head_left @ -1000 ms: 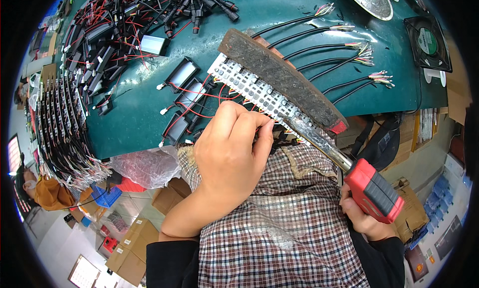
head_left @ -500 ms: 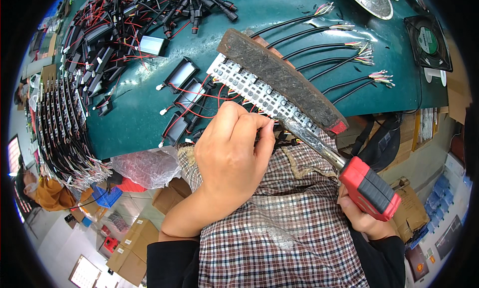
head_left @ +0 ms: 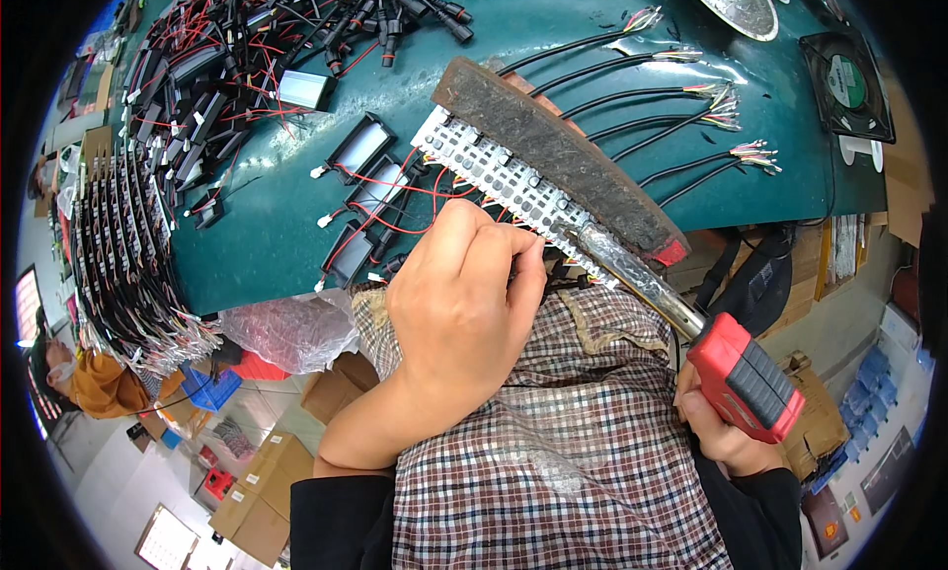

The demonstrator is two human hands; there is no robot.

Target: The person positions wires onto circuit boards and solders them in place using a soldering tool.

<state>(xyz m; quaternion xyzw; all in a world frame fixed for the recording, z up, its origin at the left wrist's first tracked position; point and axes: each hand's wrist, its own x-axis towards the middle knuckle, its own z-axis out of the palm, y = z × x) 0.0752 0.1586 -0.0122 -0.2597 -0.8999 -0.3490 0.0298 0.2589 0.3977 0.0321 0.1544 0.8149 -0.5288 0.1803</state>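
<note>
My left hand (head_left: 462, 289) is closed in a pinch at the near edge of a white circuit board strip (head_left: 518, 193); what its fingertips hold is hidden or too small to make out. My right hand (head_left: 729, 430) grips a soldering iron (head_left: 748, 378) with a red and black handle. Its metal shaft slants up and left, and the tip lies over the strip, just right of my left fingertips. Along the strip's far side rests a dark, worn bar (head_left: 553, 155). Black cables (head_left: 602, 98) with stripped, coloured ends fan out beyond it.
Open black cases (head_left: 377, 187) with red wires lie left of the strip. Farther left are a tangle of wired black parts (head_left: 197, 126) and a bundle of cables (head_left: 128, 264). A fan (head_left: 846, 81) and a metal dish (head_left: 736, 5) stand at the far right of the green table (head_left: 267, 254).
The soldering iron has shifted right with my right hand, its tip sliding away from my left fingertips. My left hand has barely moved.
</note>
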